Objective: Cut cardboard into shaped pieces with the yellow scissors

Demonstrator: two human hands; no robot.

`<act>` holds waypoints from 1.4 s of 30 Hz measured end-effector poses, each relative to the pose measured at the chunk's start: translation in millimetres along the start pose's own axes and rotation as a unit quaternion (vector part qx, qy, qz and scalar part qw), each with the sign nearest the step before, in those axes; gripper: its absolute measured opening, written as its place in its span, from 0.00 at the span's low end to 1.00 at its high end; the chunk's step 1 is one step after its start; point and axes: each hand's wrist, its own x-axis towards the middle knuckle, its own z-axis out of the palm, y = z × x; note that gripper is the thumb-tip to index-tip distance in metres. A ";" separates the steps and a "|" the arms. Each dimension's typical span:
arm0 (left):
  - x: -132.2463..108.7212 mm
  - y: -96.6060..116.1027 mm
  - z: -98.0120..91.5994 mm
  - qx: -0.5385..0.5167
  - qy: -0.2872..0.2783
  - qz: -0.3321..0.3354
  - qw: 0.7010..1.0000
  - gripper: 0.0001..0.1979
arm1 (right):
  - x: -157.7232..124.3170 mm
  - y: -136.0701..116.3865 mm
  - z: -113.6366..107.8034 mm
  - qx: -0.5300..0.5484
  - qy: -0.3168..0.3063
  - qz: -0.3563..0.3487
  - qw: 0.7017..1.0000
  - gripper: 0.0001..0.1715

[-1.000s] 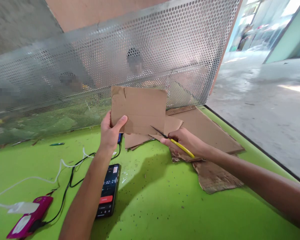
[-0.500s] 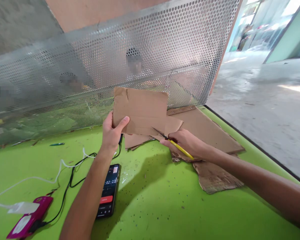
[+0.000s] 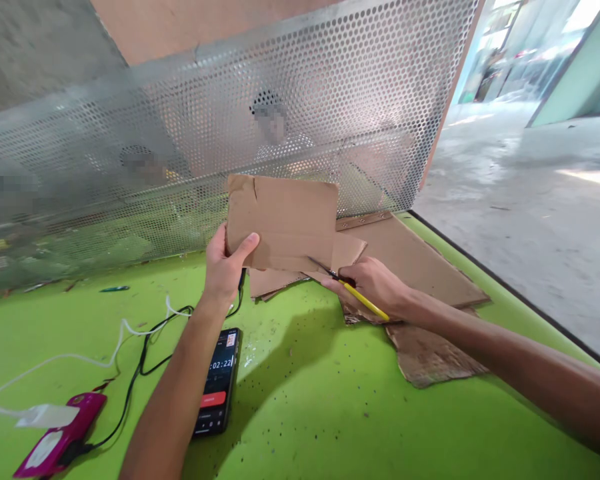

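Left grip (image 3: 224,267) pinching cardboard sheet (image 3: 293,220); right grip (image 3: 379,283) closed round yellow-handled scissors (image 3: 365,301); sheet shifted slightly right since earlier.

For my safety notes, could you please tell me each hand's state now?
Left hand: closed, holding a cardboard piece.
Right hand: closed, holding yellow-handled scissors.

A perforated metal screen (image 3: 360,87), green tabletop (image 3: 300,413) and grey floor (image 3: 520,233) suggest a workshop
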 end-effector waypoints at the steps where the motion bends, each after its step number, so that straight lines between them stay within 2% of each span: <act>1: 0.1 -0.2 -0.1 0.002 0.001 0.002 1.000 0.21 | 0.0 -0.1 0.7 0.008 0.002 -0.001 1.000 0.39; 6: 0.1 -0.8 -0.2 0.020 0.002 0.007 1.000 0.20 | -1.0 -1.1 4.2 0.029 0.028 0.005 0.999 0.39; 14: 0.6 -0.9 -0.3 0.000 0.004 0.004 1.000 0.21 | -1.1 -1.8 8.9 0.034 0.024 0.004 0.999 0.38; 23: 0.3 -2.3 -1.0 0.007 0.000 -0.003 1.000 0.21 | -1.2 -7.0 -9.7 -0.005 -0.043 0.020 0.999 0.38; 29: -0.3 -2.6 -0.3 0.003 -0.017 0.000 1.000 0.23 | -0.6 -3.6 -11.8 -0.022 -0.083 0.017 0.996 0.37; 38: -2.6 -3.3 2.0 0.007 -0.044 -0.030 0.999 0.24 | -1.1 -4.2 -13.8 -0.024 -0.079 0.005 0.997 0.36; 42: -3.8 -1.3 2.1 -0.003 -0.054 -0.061 0.997 0.25 | -2.2 -2.6 -10.7 -0.018 -0.044 0.006 0.999 0.37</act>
